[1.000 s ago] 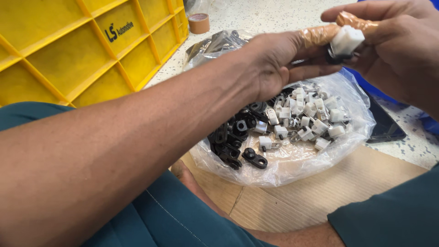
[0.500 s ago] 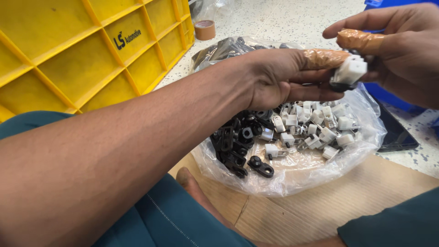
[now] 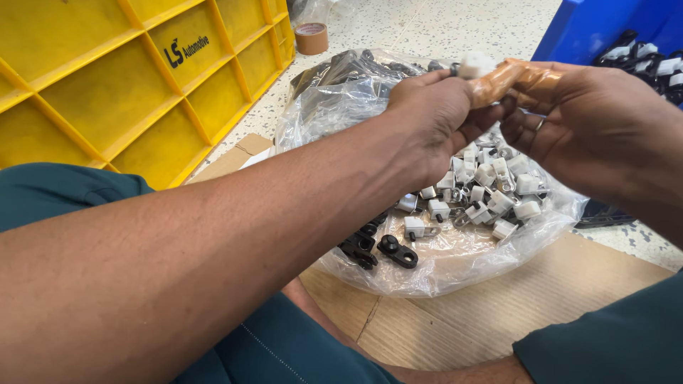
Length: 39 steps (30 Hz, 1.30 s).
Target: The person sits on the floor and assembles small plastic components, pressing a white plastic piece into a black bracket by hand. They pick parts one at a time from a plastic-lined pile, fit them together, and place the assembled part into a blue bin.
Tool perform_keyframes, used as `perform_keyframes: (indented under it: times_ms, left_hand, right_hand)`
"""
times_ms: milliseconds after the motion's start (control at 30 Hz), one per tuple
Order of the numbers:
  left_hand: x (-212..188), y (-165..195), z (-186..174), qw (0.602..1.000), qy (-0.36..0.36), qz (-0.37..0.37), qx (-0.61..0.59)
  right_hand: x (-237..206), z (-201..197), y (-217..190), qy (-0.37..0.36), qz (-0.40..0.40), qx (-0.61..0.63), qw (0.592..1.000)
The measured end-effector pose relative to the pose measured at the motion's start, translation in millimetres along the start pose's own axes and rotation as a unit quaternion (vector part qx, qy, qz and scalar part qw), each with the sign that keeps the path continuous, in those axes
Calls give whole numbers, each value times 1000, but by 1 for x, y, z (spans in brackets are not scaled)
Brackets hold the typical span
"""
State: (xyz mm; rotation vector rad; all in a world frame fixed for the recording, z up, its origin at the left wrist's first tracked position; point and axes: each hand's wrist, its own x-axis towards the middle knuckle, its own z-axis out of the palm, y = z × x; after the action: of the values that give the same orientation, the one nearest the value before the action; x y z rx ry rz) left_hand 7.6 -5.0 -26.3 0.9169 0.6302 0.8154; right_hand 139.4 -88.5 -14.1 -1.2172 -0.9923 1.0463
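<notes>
My left hand [image 3: 434, 117] and my right hand [image 3: 605, 128] meet above an opened clear plastic bag [image 3: 455, 263]. Between their fingertips they pinch a small white plastic clip [image 3: 475, 65]. Brown tape wraps the finger [image 3: 509, 77] pressed against the clip. Inside the bag lies a heap of several white clips [image 3: 491, 188], and several black clips [image 3: 380, 245] lie at its near left side. My left forearm crosses the picture from the lower left and hides part of the bag.
The bag rests on a sheet of brown cardboard [image 3: 455, 320] over a speckled floor. A yellow divided crate [image 3: 107, 85] stands at the left. A blue bin [image 3: 605, 28] with black and white parts is at the top right. A roll of brown tape [image 3: 311, 38] stands farther back.
The white clip has turned from between the fingers to the top of the fingertips. Both hands sit further left and lower in view, and the blue bin has come into sight.
</notes>
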Motion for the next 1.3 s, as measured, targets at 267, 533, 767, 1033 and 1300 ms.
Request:
perform_keyframes:
  times_ms: [267, 533, 767, 1033, 1300]
  left_hand:
    - [-4, 12, -2, 994, -44, -29, 97]
    - [-9, 22, 10, 984, -75, 5, 158]
    - [-14, 25, 5, 971, -125, 9, 202]
    - [-16, 26, 11, 957, -124, 36, 259]
    - [-18, 31, 9, 963, -125, 2, 239]
  right_hand:
    - [10, -4, 4, -12, -42, -62, 997]
    - [15, -16, 0, 63, -72, -128, 987]
    - [9, -11, -9, -45, -94, -99, 990]
    - [6, -3, -14, -55, -103, -108, 987]
    - [15, -24, -8, -90, 13, -108, 990]
